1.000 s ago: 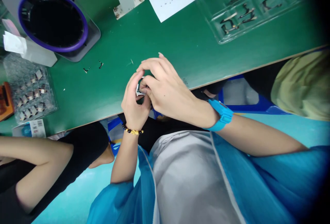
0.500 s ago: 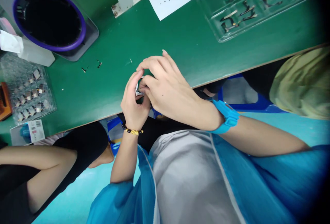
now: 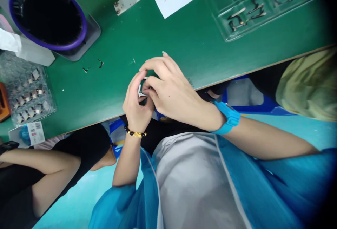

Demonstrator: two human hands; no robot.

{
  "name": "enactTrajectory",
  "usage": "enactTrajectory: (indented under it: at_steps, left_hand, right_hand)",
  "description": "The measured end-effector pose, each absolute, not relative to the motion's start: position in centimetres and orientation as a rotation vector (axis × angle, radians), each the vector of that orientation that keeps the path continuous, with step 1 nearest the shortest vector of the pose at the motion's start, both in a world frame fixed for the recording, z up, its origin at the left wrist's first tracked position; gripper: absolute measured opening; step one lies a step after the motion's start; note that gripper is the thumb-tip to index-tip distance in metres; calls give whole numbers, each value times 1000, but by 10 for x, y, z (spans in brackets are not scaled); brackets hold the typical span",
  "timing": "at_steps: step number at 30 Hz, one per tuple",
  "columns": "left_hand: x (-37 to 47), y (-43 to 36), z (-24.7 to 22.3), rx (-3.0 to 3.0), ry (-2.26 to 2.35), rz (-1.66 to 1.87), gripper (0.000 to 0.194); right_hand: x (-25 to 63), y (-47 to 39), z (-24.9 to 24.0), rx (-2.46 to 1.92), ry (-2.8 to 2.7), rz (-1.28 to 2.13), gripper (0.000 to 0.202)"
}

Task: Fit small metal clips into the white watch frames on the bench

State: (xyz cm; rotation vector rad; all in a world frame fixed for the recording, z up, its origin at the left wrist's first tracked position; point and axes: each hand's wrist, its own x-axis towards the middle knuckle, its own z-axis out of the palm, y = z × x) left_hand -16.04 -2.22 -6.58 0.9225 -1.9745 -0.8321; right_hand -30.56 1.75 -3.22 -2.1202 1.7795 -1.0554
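Between my two hands, above the front edge of the green bench [image 3: 110,85], is a small white-edged part [image 3: 140,91], mostly covered by fingers. My left hand [image 3: 137,104], with a beaded bracelet at the wrist, is closed around this part. From the right, my right hand [image 3: 171,86] reaches over it, thumb and index finger pinched at the part and the other fingers curved above. A blue watch band [image 3: 228,116] circles my right wrist. Two little black curved strips [image 3: 100,64] lie on the bench beyond my left hand.
A clear tray [image 3: 228,40] with several dark curved strips is at the back right, near a white sheet [image 3: 165,6]. Left are a purple-rimmed machine [image 3: 84,28], a plastic tray [image 3: 51,108] of small metallic parts and a white box [image 3: 34,51]. A co-worker's arm [image 3: 50,158] rests lower left.
My hands keep almost the same grip on the small part, the right hand shifting very slightly. The co-worker's arm at the left has moved a little, and a dark wristband now shows. The view shifted slightly.
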Motion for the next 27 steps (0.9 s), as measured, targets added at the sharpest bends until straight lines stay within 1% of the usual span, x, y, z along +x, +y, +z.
enactTrajectory:
  at_steps: [5, 10, 17, 23, 27]
  left_hand:
    - [-160, -22, -65, 944, -1964, -875, 53]
    - [-160, -25, -63, 904, -2001, -859, 47]
    - [-162, -25, -59, 872, -2006, -875, 47]
    - [-161, -26, -61, 872, -1982, -930, 49]
    - [-160, -25, -62, 877, -1980, -899, 49]
  right_hand:
    - [-307, 18, -29, -2075, 1761, -1071, 27]
    - [-313, 17, -25, -2077, 1756, -1062, 21]
    - [-320, 15, -31, -1958, 1628, -1168, 19]
    - [-323, 11, -35, -1975, 1538, -1175, 19]
    - [-323, 9, -38, -2011, 1525, -1185, 18]
